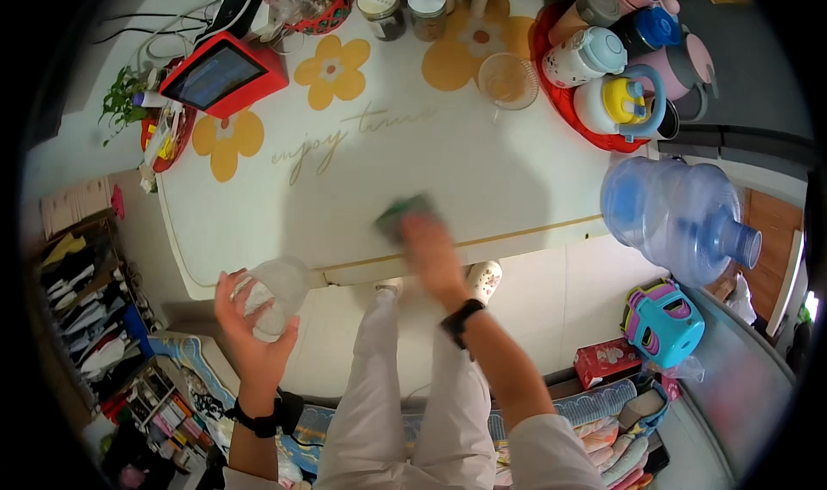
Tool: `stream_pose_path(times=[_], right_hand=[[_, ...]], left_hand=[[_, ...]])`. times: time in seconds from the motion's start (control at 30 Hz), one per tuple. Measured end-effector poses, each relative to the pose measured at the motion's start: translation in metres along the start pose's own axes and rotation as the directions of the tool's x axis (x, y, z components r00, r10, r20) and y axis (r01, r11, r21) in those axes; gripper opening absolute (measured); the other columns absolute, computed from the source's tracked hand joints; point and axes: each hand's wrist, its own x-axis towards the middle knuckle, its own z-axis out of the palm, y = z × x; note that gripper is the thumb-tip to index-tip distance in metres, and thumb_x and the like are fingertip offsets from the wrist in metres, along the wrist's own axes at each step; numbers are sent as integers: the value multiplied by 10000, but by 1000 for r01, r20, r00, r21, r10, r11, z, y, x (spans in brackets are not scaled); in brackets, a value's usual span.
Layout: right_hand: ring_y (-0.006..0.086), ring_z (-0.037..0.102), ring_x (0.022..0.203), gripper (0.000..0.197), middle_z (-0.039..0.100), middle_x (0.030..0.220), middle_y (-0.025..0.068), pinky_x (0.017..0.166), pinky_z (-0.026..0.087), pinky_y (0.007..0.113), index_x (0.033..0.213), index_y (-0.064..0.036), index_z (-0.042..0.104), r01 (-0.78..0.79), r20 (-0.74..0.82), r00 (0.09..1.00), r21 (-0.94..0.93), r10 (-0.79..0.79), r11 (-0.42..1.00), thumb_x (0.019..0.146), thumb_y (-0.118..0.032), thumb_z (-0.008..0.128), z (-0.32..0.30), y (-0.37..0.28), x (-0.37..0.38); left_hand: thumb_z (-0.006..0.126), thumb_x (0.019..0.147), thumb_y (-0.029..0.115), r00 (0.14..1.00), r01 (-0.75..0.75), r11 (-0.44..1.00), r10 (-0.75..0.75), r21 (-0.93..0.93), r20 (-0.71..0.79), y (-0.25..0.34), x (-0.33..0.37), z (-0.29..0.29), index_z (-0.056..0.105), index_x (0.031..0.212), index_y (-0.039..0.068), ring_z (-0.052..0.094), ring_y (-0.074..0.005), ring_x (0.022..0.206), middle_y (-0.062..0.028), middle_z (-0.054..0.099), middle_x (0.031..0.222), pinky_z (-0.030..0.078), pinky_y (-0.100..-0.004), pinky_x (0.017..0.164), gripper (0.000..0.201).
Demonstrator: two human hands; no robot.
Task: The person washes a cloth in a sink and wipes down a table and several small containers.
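My left hand (256,322) is wrapped round a translucent plastic cup (289,287), held tilted by the table's front left edge. On the white table (370,231) my right hand (433,253) presses a grey-green cloth (405,214) near the front edge. Motion smears that hand and the cloth, so the folds and exact finger positions are not clear. A clear glass cup (508,81) stands farther back on the table, apart from both hands.
Bottles and cups crowd a red tray (564,102) at the back right. A large blue water jug (676,214) lies beside the table's right end. At the back left stands a red-framed screen (226,74), with lidded jars (382,12) to its right.
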Motion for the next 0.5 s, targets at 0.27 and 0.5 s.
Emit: stream_pose_path(times=[0.27, 0.5], right_hand=[[318, 302, 1297, 585, 340, 1394, 167, 1082, 212, 448, 1339, -25, 352, -517, -248, 846, -158, 472, 841, 772, -47, 492, 6, 6, -1], [349, 457, 1125, 286, 499, 1207, 205, 950, 384, 416, 1124, -18, 533, -196, 93, 980, 561, 174, 804, 882, -122, 424, 105, -111, -5]], left_hand=[[697, 624, -29, 943, -223, 974, 227, -45, 243, 13, 58, 47, 141, 1403, 114, 420, -291, 1192, -143, 340, 1326, 457, -378, 876, 967], [705, 625, -20, 896, -279, 958, 282, -59, 342, 74, 79, 102, 185, 1399, 104, 431, -286, 1183, -142, 348, 1322, 459, -372, 867, 940]])
